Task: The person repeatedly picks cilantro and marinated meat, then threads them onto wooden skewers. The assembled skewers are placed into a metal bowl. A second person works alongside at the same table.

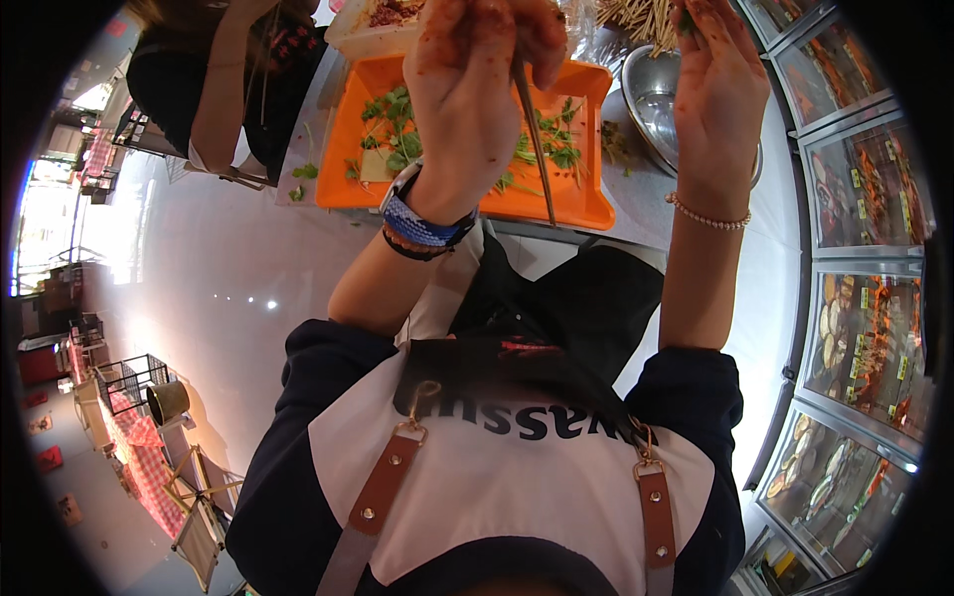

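My left hand (pixel 477 97), smeared with red sauce and wearing a watch on a blue band, grips a thin wooden skewer (pixel 538 149). The stick slants down over an orange plastic tray (pixel 333 167); whatever is at its upper end is hidden by my fingers and the top edge. Sprigs of green herb, likely coriander (pixel 402 145), lie in the tray beside a pale yellow square piece (pixel 376 165). My right hand (pixel 717 97), also sauce-stained, is raised right of a steel bowl (pixel 656 104), fingertips cut off by the frame. A green bit shows by its fingers.
Behind the tray are a white container (pixel 344 33) with red-brown residue and a bundle of wooden sticks (pixel 641 22). Another person's arm (pixel 220 97) is at the left. Glass-door display fridges (pixel 868 328) line the right. Leaf scraps (pixel 304 171) lie on the table.
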`<state>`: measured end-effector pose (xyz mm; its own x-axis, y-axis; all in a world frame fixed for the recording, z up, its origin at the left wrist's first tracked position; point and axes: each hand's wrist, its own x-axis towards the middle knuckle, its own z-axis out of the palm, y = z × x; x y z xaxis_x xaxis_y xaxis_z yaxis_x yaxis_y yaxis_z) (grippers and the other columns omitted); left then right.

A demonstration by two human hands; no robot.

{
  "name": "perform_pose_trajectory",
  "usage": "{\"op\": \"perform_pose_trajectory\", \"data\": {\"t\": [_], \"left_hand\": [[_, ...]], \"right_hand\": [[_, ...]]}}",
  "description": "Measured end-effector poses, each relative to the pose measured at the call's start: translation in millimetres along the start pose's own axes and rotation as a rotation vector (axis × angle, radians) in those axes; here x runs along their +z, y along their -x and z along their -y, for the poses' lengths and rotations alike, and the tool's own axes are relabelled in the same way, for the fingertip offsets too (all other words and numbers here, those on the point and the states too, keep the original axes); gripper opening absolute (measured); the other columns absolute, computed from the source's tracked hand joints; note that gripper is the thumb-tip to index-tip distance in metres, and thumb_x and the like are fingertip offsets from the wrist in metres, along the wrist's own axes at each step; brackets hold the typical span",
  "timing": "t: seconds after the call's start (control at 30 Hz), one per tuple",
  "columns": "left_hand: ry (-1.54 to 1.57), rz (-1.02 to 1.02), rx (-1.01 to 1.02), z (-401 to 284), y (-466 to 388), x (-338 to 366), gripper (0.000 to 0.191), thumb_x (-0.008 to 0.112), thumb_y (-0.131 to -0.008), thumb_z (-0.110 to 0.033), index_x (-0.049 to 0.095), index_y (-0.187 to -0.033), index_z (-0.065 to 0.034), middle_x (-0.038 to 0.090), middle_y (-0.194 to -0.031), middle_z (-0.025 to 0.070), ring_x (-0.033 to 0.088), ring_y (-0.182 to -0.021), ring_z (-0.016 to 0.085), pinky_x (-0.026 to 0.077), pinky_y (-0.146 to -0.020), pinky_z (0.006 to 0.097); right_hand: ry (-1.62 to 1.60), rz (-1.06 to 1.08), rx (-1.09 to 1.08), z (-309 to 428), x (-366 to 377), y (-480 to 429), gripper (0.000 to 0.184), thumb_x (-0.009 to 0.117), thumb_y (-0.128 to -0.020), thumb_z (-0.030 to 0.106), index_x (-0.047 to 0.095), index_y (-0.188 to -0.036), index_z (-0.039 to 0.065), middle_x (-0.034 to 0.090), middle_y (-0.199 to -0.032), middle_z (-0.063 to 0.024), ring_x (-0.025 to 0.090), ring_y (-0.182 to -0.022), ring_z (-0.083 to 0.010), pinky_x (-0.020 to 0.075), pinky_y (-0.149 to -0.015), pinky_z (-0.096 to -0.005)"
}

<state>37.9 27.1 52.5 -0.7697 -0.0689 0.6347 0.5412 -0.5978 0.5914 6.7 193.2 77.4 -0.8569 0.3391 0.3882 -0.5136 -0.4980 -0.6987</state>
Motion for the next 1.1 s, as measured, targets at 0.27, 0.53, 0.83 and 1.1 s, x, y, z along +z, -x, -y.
{"op": "perform_pose_trajectory", "data": {"t": [0.27, 0.53, 0.83, 1.1], "left_hand": [[-0.125, 0.075, 0.132, -7.2, -8.9, 5.1, 0.03, 0.045, -0.102, -0.024, 0.049, -0.121, -0.0011, 0.059, -0.086, 0.0077, 0.052, -0.065, 0.009, 0.041, -0.056, 0.0187], [-0.1, 0.171, 0.044, 28.8, 6.1, 0.8, 0.032, 0.047, -0.101, -0.026, 0.048, -0.121, -0.001, 0.059, -0.087, 0.0073, 0.052, -0.066, 0.009, 0.042, -0.06, 0.0204], [-0.056, 0.126, -0.068, 33.7, 11.8, -1.4, 0.028, 0.056, -0.096, -0.02, 0.055, -0.115, 0.001, 0.063, -0.093, 0.0093, 0.06, -0.081, 0.015, 0.048, -0.07, 0.0237], [-0.283, 0.184, -0.004, 23.4, 12.6, 2.0, 0.018, 0.043, -0.1, -0.007, 0.051, -0.114, 0.0012, 0.061, -0.086, 0.0086, 0.057, -0.074, 0.011, 0.047, -0.07, 0.024]], "right_hand": [[0.002, 0.026, 0.003, 3.3, -0.5, 1.8, 0.023, 0.05, -0.094, -0.003, 0.06, -0.114, -0.008, 0.064, -0.111, -0.0144, 0.06, -0.102, -0.0191, 0.0478, -0.093, -0.0262], [-0.007, -0.007, 0.022, -2.3, -5.5, 4.9, 0.023, 0.051, -0.092, -0.004, 0.059, -0.113, -0.009, 0.065, -0.108, -0.0152, 0.062, -0.098, -0.0197, 0.0506, -0.088, -0.0257], [0.055, -0.009, 0.037, 0.3, -3.5, 7.2, 0.025, 0.052, -0.091, -0.004, 0.059, -0.115, -0.01, 0.065, -0.107, -0.0152, 0.063, -0.097, -0.0191, 0.0508, -0.086, -0.0238], [0.076, 0.036, 0.012, 0.9, -3.8, 6.2, 0.027, 0.053, -0.091, -0.004, 0.057, -0.116, -0.012, 0.063, -0.114, -0.0172, 0.06, -0.105, -0.0218, 0.0462, -0.098, -0.0327]]}}
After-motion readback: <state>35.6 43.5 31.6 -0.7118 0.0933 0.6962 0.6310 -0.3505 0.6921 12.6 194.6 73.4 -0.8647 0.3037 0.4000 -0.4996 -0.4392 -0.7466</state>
